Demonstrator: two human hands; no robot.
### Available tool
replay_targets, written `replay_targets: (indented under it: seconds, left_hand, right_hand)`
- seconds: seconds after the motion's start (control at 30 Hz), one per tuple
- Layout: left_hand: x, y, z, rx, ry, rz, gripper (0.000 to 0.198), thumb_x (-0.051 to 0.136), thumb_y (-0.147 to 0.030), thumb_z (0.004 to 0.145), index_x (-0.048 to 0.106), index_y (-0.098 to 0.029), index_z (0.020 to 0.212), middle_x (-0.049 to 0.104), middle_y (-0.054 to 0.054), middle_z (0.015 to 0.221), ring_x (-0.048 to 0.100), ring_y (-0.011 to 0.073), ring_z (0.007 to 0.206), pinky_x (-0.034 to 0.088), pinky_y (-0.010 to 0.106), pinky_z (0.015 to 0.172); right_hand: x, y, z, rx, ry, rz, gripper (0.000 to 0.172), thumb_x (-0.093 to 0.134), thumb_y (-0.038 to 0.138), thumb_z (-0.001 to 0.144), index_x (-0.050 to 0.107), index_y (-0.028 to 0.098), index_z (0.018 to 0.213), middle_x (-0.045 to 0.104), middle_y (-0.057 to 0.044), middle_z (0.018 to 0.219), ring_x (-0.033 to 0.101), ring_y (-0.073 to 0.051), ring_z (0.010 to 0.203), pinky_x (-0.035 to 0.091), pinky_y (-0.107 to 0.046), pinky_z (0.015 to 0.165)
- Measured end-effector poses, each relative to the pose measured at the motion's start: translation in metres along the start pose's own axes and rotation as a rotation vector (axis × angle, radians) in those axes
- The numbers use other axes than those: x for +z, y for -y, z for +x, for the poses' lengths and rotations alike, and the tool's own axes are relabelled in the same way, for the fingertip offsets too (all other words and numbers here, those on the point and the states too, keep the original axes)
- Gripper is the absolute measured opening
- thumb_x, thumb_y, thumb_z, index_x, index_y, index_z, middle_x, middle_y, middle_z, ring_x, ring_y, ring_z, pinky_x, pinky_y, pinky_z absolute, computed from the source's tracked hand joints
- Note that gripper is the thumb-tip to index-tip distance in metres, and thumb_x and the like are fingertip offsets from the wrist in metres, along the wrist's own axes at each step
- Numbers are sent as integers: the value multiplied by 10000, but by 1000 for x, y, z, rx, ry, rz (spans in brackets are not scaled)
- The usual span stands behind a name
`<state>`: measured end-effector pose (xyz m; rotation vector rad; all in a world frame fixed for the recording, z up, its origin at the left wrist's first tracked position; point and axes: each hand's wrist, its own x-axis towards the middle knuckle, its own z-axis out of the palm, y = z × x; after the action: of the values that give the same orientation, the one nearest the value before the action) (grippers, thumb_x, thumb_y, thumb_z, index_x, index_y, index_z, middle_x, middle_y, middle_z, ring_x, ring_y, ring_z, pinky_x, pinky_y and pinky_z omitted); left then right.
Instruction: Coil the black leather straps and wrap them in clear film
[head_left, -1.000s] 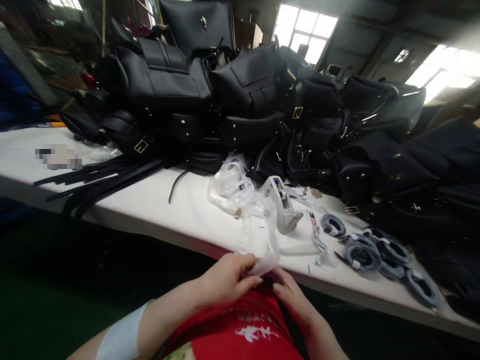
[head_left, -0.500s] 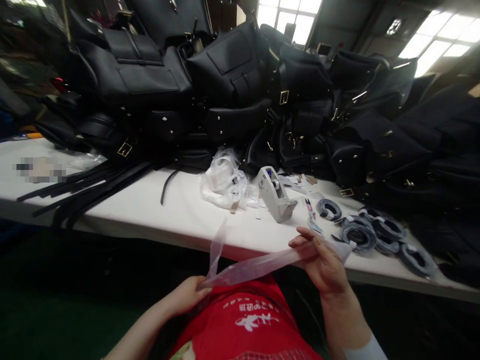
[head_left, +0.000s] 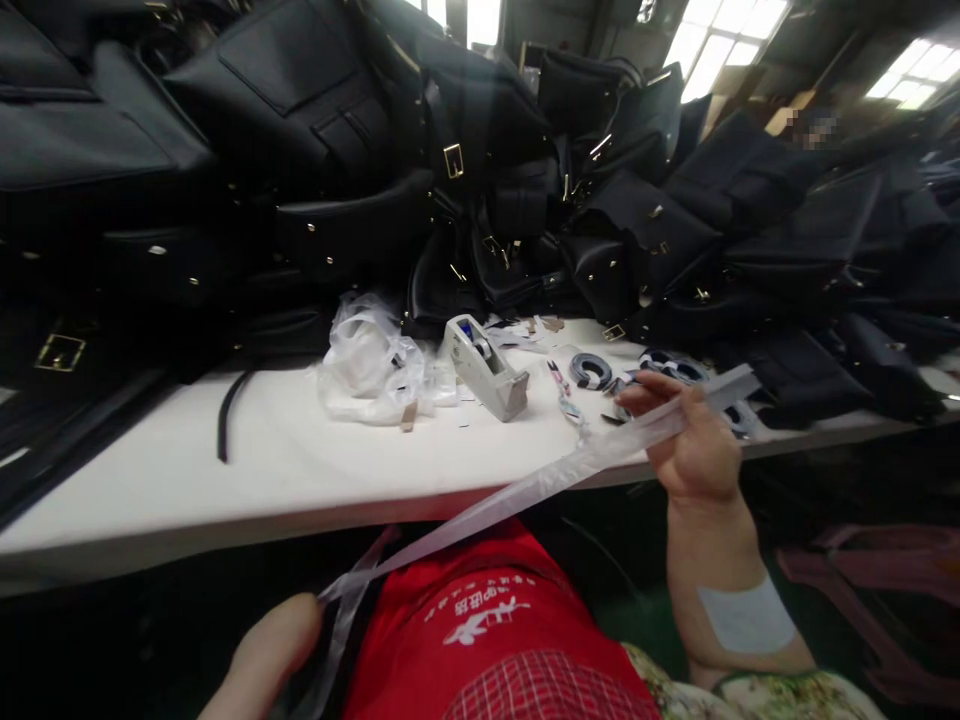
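Translucent strip [head_left: 536,488] (diagonal) between hands [head_left: 281,632] [head_left: 697,450]

I see the strip [head_left: 540,487] as thin, translucent plastic with a soft sheen, and the crumpled wrap [head_left: 367,355] as glossier, clear plastic. The bags [head_left: 296,65] look like smooth black leather, their buckles [head_left: 454,161] shiny gold-coloured metal. The tabletop [head_left: 277,490] reads smooth and matt, the apron [head_left: 551,600] red cloth.
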<state>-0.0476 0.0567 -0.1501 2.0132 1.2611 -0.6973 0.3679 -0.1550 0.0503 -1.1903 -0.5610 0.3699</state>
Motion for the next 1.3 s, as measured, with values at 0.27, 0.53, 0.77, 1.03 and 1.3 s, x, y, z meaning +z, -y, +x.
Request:
replay_targets:
  seconds: [0.27,0.53,0.77,1.03,1.3]
  left_hand:
    - [-43,-146,-55,667,-205,17,356,618,-272,794,652,-194,1139,655,123,1241,597,281,1158,421,390,1041]
    - [-88,-217,-100,908,-569,-565,143,670,-265,780,680,-167,883,711,75,975,651,209,922,502,324,874]
    - [-80,-205,-90,854,-732,-465,131,542,-121,809,662,-171,796,691,54,842,635,185,807,494,295,778]
    - [-82,-187,-88,819,-835,-369,160,493,-96,833,636,-169,827,682,69,889,625,208,873,489,339,839]
    - [-77,-188,-90,780,-880,-444,91,584,-132,739,600,-179,815,663,65,897,622,214,870,503,347,843]
  right_hand:
    - [40,-19,-35,203,510,-53,458,434,537,963,712,177,1019,751,-74,851,702,-187,779,552,-307,734]
    - [99,-58,-75,230,987,-323,497,335,498,998,712,175,973,713,-63,945,654,-204,905,520,-333,852]
    - [109,-64,-74,-19,985,-659,358,346,299,1010,676,169,958,706,-91,935,645,-213,889,494,-336,824]
    - [110,-77,-72,-173,890,-773,330,352,290,1011,669,205,1040,690,-72,945,625,-218,950,481,-339,860]
    - [122,-80,-81,-456,886,-1050,301,362,161,967,663,154,962,680,-99,882,578,-245,842,454,-375,772]
